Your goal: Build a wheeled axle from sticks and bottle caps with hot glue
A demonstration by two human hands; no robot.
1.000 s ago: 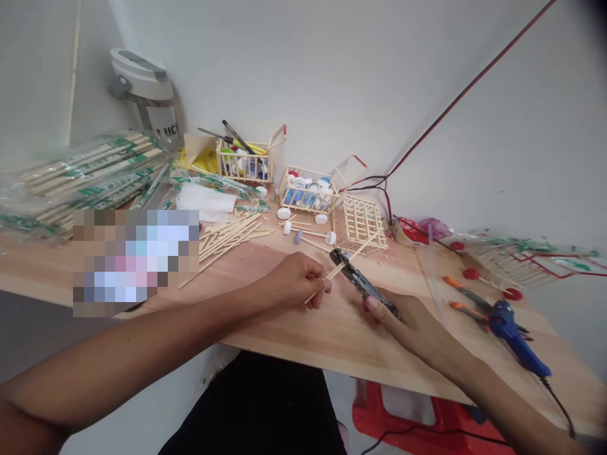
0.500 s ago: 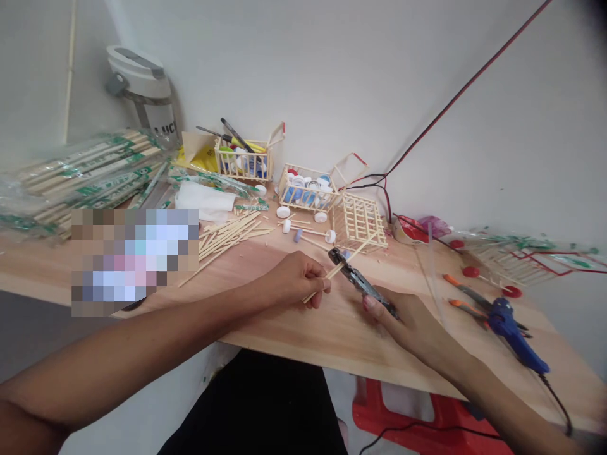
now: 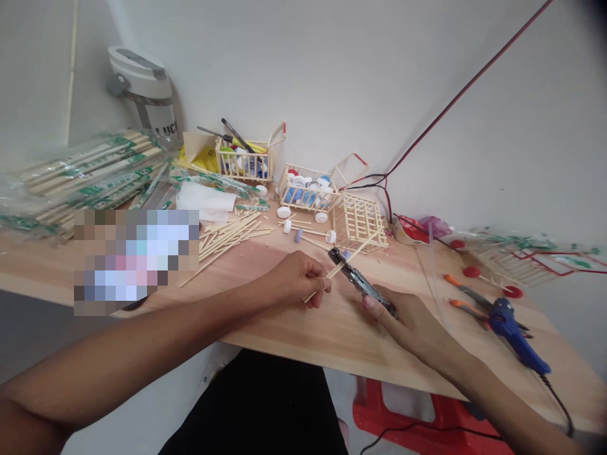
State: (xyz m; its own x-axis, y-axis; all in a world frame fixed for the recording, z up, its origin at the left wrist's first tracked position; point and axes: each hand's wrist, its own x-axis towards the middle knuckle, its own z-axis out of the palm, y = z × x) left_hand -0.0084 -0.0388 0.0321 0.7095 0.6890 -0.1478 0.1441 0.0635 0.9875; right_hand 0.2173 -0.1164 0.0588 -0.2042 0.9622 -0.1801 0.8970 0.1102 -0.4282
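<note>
My left hand point(image 3: 303, 278) is closed, pinching thin wooden sticks point(image 3: 361, 247) that slant up to the right; how many it holds I cannot tell. In my right hand point(image 3: 396, 313) are metal pliers point(image 3: 364, 283), fingers wrapped round the handles. The pliers' jaws meet the sticks a short way beyond my left fingertips. Whether they bite into the wood is too small to tell. Just behind lies a lattice basket of sticks point(image 3: 363, 221). A pair of white wheels on a stick point(image 3: 331, 237) rests left of it.
Cut sticks point(image 3: 227, 235) lie in a pile left of centre. Small stick carts point(image 3: 244, 161) filled with bottle caps stand by the wall. A blue glue gun point(image 3: 515, 335) and orange-handled pliers point(image 3: 467, 294) lie at right. Wrapped chopsticks point(image 3: 90, 170) and a blurred-out screen point(image 3: 137, 259) occupy the left.
</note>
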